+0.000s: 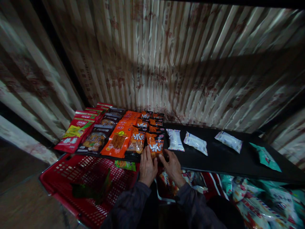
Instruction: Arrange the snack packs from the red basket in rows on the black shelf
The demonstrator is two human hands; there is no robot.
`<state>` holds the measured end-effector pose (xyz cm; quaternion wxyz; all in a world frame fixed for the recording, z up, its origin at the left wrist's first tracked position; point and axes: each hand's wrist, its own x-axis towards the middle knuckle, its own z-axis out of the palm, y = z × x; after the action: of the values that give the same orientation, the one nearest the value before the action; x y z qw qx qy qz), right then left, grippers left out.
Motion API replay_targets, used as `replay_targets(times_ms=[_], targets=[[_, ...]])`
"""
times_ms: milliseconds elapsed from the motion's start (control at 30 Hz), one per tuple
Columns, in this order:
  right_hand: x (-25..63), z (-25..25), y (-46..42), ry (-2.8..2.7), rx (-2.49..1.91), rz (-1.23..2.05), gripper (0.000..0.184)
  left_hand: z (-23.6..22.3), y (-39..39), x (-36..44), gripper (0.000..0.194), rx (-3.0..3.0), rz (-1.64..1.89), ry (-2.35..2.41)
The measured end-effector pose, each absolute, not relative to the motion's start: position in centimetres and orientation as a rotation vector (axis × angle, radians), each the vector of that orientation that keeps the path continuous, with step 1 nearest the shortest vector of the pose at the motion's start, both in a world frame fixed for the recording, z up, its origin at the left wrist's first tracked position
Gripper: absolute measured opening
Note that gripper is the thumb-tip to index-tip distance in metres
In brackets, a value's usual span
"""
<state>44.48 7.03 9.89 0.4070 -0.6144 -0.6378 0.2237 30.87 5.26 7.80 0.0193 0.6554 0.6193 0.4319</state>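
Note:
A small orange and black snack bag (156, 140) lies at the front edge of a black shelf (152, 160), the nearest in its row. My left hand (147, 166) grips its lower left side with fingertips on the front. At the lower right corner, my right hand (173, 166) holds it between thumb and curled fingers. Matching bags (137, 141) stand in a row just to the left, with more behind. To the right of my hands lies a white snack packet (175, 140) with a striped edge.
Long orange snack bags (119, 138), dark bags (96, 136) and red bags (77, 130) fill the shelf's left end. Further right lie white packets (196, 143) and a teal packet (265, 156). Below are a red basket (91, 170) and heaped packets (267, 202). Patterned sheeting (152, 63) hangs behind.

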Motion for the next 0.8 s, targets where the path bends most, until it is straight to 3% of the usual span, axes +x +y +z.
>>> replay_targets(times_ms=[467, 800], targets=[[43.1, 11.1, 13.7, -1.219, -1.184, 1.041, 0.069, 7.7, 5.8, 30.8, 0.059, 1.977, 1.299, 1.844], [42.3, 12.1, 15.0, -1.115, -1.128, 1.175, 0.060, 7.3, 6.3, 30.8, 0.060, 1.922, 1.307, 1.776]])
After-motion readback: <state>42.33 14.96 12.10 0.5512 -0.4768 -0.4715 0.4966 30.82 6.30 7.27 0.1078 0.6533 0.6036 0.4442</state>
